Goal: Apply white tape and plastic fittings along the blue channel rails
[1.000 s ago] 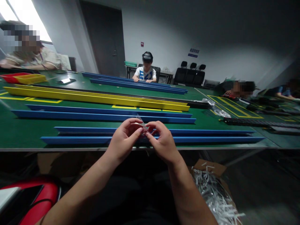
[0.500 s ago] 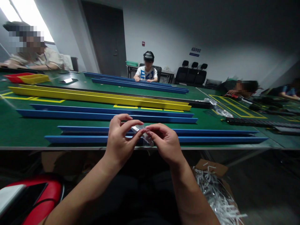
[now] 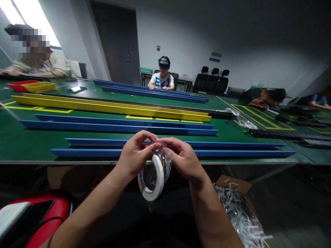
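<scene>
Both forearms reach up and inward from the bottom of the view, the left forearm (image 3: 95, 199) on a longer slant and the right forearm (image 3: 210, 206) steeper. The wrists come near the close edge of the green desk (image 3: 33, 146), and the two hands meet fingertip to fingertip. The left hand (image 3: 136, 151) has its index finger arched and its thumb stretched toward it, pinching the gathered top of a clear plastic wrapper (image 3: 167, 156). The right hand (image 3: 181, 153) curls its fingers inward, back of the hand uppermost, and grips the same plastic between thumb and fingers. Just below the fingertips hangs a white tape roll (image 3: 159, 175), upright and slightly tilted, with the wrapper against its right side; how far the plastic encloses it cannot be told. Behind the hands, blue rails (image 3: 245, 153) lie lengthwise across the desk.
</scene>
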`<state>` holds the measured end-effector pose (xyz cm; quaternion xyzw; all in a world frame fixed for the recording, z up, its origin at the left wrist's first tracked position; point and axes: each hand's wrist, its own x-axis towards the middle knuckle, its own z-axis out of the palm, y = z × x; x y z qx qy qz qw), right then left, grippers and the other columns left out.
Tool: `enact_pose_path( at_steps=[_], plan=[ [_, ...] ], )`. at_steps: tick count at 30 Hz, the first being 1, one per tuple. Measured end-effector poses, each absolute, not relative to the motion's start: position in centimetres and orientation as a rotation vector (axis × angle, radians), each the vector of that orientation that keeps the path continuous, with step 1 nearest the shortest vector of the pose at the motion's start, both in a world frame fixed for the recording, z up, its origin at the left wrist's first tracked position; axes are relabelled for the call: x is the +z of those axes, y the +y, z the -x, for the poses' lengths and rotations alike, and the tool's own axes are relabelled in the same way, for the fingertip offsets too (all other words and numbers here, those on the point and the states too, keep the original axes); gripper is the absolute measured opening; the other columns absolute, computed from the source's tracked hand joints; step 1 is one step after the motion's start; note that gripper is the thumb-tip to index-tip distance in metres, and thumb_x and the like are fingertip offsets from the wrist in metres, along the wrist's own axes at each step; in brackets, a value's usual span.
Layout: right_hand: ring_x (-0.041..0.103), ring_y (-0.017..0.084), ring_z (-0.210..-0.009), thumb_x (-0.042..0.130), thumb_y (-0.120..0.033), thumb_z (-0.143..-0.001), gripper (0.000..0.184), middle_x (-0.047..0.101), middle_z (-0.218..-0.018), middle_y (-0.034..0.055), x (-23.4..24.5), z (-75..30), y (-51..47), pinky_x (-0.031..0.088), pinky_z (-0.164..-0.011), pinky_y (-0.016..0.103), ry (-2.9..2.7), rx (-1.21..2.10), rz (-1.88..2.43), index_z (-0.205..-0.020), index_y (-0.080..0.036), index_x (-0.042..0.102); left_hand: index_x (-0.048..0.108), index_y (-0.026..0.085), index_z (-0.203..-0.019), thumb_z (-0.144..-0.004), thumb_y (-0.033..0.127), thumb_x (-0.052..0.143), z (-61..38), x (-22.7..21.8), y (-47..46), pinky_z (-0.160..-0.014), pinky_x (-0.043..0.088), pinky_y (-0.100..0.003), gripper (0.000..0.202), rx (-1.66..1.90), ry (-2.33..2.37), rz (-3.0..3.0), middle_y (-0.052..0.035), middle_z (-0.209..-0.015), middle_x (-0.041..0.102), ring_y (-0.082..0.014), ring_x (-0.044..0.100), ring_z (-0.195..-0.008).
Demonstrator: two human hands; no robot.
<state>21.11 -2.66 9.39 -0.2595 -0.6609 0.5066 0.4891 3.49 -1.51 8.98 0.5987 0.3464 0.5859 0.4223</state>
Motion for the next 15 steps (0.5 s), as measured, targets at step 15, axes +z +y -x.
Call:
enact_pose_path(
  at_steps=[15],
  plan=[
    [0.051,0.012,-0.071,0.066,-0.042,-0.085,0.024,0.060,-0.082,-0.0002,6.9,-20.9,0.2,0.043,-0.064,0.023,-1.580,0.913,0.973,-0.088,-0.019,0.061,0.067,0.017,-0.088,-0.078,0.042,0.071,-4.3,6.9,0.7,-0.059,0.045,-0.023,0.028,1.248,1.062,-1.438,-0.0009,-0.078,0.065,-0.0132,0.056,-0.066]
  ],
)
